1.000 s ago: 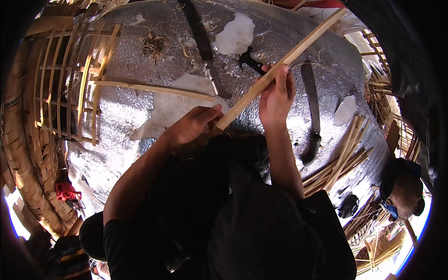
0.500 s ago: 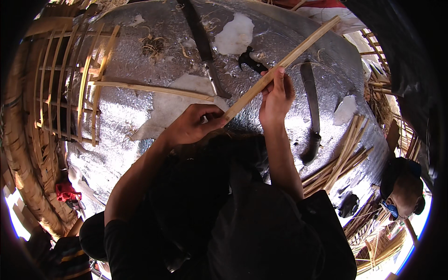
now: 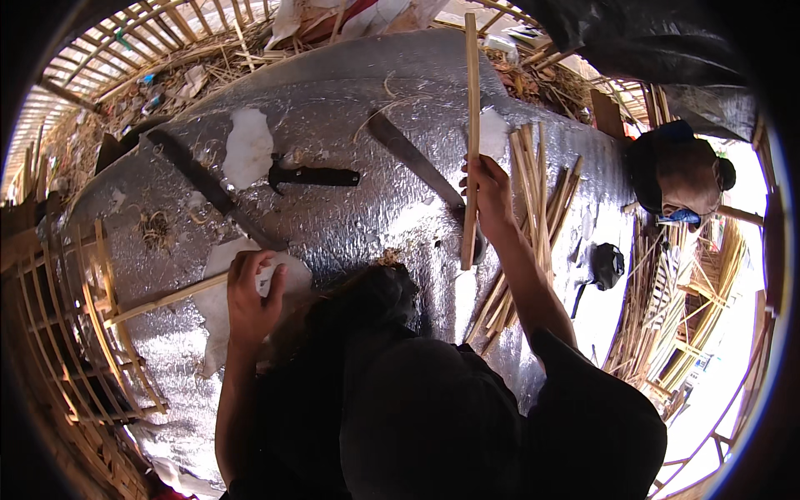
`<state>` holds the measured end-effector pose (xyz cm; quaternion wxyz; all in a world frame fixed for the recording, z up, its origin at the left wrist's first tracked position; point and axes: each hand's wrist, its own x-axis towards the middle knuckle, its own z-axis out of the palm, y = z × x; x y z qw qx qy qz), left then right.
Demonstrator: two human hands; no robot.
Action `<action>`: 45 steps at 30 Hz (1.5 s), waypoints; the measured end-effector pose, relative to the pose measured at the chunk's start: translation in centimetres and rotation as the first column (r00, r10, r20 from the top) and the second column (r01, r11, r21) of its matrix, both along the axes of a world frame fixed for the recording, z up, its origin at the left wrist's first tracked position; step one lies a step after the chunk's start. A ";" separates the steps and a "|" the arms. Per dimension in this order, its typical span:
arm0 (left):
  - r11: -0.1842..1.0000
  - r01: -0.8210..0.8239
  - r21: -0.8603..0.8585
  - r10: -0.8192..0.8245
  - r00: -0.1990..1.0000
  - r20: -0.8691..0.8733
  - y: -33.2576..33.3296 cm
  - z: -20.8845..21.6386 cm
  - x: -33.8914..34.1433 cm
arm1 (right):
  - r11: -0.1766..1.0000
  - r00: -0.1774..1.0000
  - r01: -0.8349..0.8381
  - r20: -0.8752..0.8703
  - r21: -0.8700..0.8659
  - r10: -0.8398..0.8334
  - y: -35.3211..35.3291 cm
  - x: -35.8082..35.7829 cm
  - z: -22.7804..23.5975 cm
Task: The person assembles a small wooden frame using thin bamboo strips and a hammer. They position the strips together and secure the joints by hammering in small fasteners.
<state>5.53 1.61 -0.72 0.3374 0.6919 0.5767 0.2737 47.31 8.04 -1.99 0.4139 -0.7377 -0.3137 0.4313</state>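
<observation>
The strip (image 3: 473, 92) runs through the right hand (image 3: 490, 196), its longer part extending forward; that hand is closed around it; the left hand (image 3: 255, 298), half curled, overlaps a slat (image 3: 171, 298); whether it grips, I cannot tell.

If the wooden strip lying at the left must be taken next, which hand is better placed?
Probably the left hand: the lying strip runs up to it, though whether it grips the strip is unclear. The right hand is farther away and holds another wooden strip.
</observation>
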 end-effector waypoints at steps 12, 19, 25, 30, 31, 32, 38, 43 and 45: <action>0.998 0.017 0.068 -0.004 0.983 -0.182 1.0 -3.0 -4.3 | 0.956 0.738 -0.016 0.642 -0.292 0.208 -23.1 17.8 -9.7; 0.992 0.082 0.099 -0.055 0.967 -0.250 1.1 -3.0 -4.5 | 0.993 0.506 0.038 0.859 -0.111 0.076 -21.2 23.2 -7.2; 0.989 0.094 0.116 -0.054 0.950 -0.307 0.8 -3.1 -5.3 | 0.958 0.573 -0.050 0.777 -0.282 0.258 -19.3 25.4 -7.7; 0.991 0.102 0.085 -0.068 0.941 -0.332 0.3 -3.7 -5.9 | 0.969 0.655 0.002 0.732 -0.246 0.185 -21.3 30.3 -10.5; 0.992 0.109 0.065 -0.081 0.939 -0.334 0.3 -3.9 -5.9 | 0.975 0.618 0.009 0.768 -0.220 0.168 -22.2 31.8 -11.0; 0.992 0.114 0.049 -0.091 0.934 -0.347 0.3 -3.9 -6.0 | 0.981 0.743 0.070 0.665 -0.181 0.070 -21.9 32.2 -10.6; 0.996 0.054 0.076 -0.017 0.908 -0.418 -0.2 -4.0 -6.9 | 0.967 0.974 0.225 0.058 -0.116 -0.220 -12.6 20.1 -0.2; 0.996 0.083 0.027 -0.062 0.893 -0.445 -0.2 -4.5 -7.6 | 0.968 0.928 0.247 -0.299 0.040 -0.224 -8.6 14.6 0.7; 0.997 0.076 -0.011 -0.073 0.893 -0.444 -0.2 -4.5 -7.7 | 0.975 0.953 0.217 -0.226 0.045 -0.202 -7.9 13.1 0.4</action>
